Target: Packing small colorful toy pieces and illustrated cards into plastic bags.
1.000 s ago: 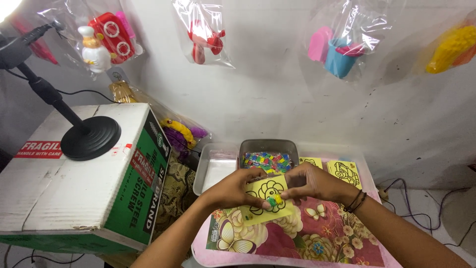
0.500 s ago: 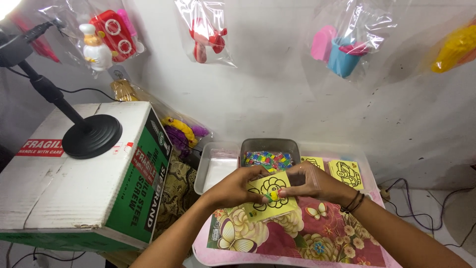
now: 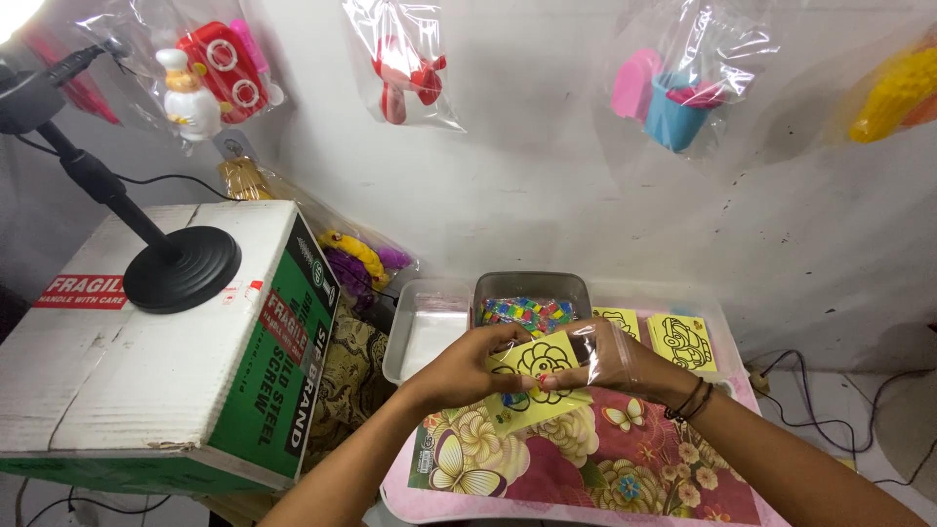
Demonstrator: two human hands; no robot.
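I see both hands at frame centre: left hand (image 3: 459, 369) and right hand (image 3: 610, 359) pinching yellow picture card (image 3: 535, 376) into a clear sleeve (image 3: 607, 353), partly in, sealing left

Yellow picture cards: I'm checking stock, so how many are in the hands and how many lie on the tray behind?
In the left hand and right hand: 1 yellow card
On the tray behind: 2, one and another
Total: 3
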